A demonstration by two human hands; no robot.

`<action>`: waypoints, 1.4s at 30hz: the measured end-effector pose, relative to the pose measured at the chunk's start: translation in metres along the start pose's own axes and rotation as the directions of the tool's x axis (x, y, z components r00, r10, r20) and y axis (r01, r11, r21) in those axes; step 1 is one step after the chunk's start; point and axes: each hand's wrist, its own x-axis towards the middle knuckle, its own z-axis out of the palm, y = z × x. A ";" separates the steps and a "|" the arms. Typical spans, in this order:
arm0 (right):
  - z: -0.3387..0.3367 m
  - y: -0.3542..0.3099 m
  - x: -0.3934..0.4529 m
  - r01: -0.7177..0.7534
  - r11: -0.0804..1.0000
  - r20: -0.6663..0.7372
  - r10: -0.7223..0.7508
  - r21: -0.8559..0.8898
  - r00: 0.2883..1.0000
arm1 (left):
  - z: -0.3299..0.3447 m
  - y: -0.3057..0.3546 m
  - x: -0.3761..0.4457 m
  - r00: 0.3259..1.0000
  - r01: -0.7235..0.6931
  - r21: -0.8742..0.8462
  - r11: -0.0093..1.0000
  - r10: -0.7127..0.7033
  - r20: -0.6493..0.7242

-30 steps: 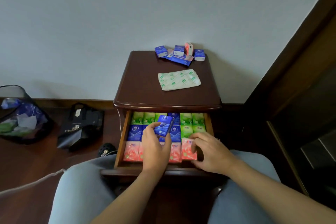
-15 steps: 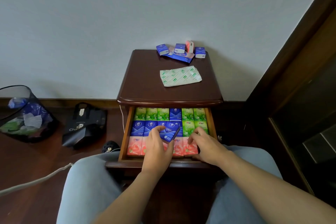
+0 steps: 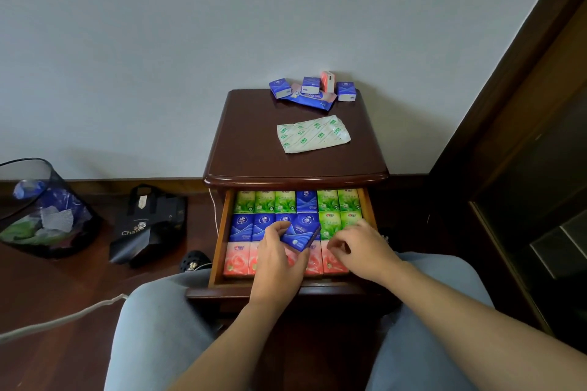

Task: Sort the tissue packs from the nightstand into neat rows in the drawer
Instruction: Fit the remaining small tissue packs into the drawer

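The left hand (image 3: 279, 259) holds a blue pack (image 3: 301, 233) tilted over the drawer (image 3: 219, 244)'s middle row; the right hand (image 3: 360, 247), fingers loosely curled, holds nothing. The row looks tight, so forcing it in could buckle neighbouring packs.

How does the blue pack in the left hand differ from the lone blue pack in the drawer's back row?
The held blue pack is tilted and lifted above the rows; the back-row blue pack sits straight, wedged between green packs. The left hand grips the first; nothing touches the second. Both look alike.
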 end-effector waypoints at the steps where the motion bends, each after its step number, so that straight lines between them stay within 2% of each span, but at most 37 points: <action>1: -0.004 -0.007 0.003 -0.046 0.986 -0.041 0.054 0.158 0.998 | 0.000 0.002 0.000 1.000 -0.016 -0.005 1.000 0.016 0.004; 2: -0.010 -0.014 0.006 -0.096 0.935 -0.070 0.127 0.341 0.989 | 0.001 0.004 0.001 1.000 -0.027 -0.014 1.000 0.027 0.005; 4: -0.022 -0.030 0.013 -0.197 0.746 -0.032 0.281 0.636 0.959 | 0.003 0.013 0.004 1.000 0.005 -0.099 0.995 -0.006 -0.009; 6: -0.031 -0.042 0.016 -0.232 0.603 0.026 0.330 0.763 0.944 | 0.004 0.029 0.009 0.994 0.109 -0.282 0.953 -0.108 0.018; 7: -0.036 -0.045 0.017 -0.200 0.580 0.009 0.315 0.790 0.949 | 0.004 0.037 0.012 0.985 0.171 -0.369 0.914 -0.160 0.062; 10: -0.052 -0.040 0.013 -0.065 0.594 -0.042 0.164 0.802 0.986 | 0.001 0.056 0.025 0.933 0.359 -0.582 0.729 -0.279 0.227; 12: -0.060 -0.031 0.006 -0.002 0.678 -0.041 0.048 0.735 0.998 | -0.002 0.063 0.032 0.896 0.444 -0.652 0.614 -0.324 0.305; 14: -0.063 -0.021 0.001 0.084 0.787 -0.071 -0.052 0.611 0.996 | -0.001 0.067 0.034 0.873 0.487 -0.657 0.576 -0.315 0.371; 16: -0.061 -0.011 -0.003 0.130 0.841 -0.110 -0.084 0.526 0.990 | 0.005 0.068 0.033 0.860 0.501 -0.602 0.622 -0.281 0.425; 19: -0.056 0.003 -0.008 0.134 0.874 -0.158 -0.067 0.468 0.985 | 0.012 0.069 0.027 0.843 0.479 -0.440 0.760 -0.258 0.473; 20: -0.055 0.008 -0.011 0.128 0.907 -0.167 -0.065 0.401 0.984 | 0.014 0.069 0.025 0.839 0.460 -0.375 0.804 -0.255 0.481; 22: -0.052 0.018 -0.018 0.101 0.982 -0.166 -0.074 0.159 0.983 | 0.017 0.067 0.021 0.844 0.383 -0.221 0.897 -0.243 0.478; 25: -0.046 0.033 -0.027 0.089 0.980 -0.086 -0.106 -0.179 0.991 | 0.021 0.064 0.019 0.882 0.140 0.086 0.986 -0.164 0.441; 26: -0.044 0.036 -0.027 0.100 0.960 -0.047 -0.116 -0.262 0.992 | 0.022 0.063 0.019 0.884 0.031 0.203 0.979 -0.122 0.452; 28: -0.038 0.040 -0.027 0.116 0.923 0.017 -0.119 -0.368 0.993 | 0.024 0.061 0.022 0.853 -0.156 0.408 0.900 -0.086 0.515; 31: -0.027 0.042 -0.027 0.118 0.909 0.046 -0.109 -0.400 0.993 | 0.027 0.057 0.028 0.788 -0.252 0.573 0.780 -0.179 0.590; 33: -0.022 0.043 -0.026 0.113 0.916 0.034 -0.108 -0.385 0.994 | 0.029 0.054 0.032 0.774 -0.248 0.590 0.768 -0.210 0.598; 38: -0.015 0.042 -0.026 0.088 0.911 -0.001 -0.097 -0.403 0.995 | 0.033 0.049 0.038 0.771 -0.295 0.594 0.748 -0.181 0.611; 42: -0.013 0.041 -0.028 0.055 0.939 -0.036 -0.072 -0.340 0.997 | 0.036 0.046 0.041 0.761 -0.398 0.624 0.673 -0.138 0.634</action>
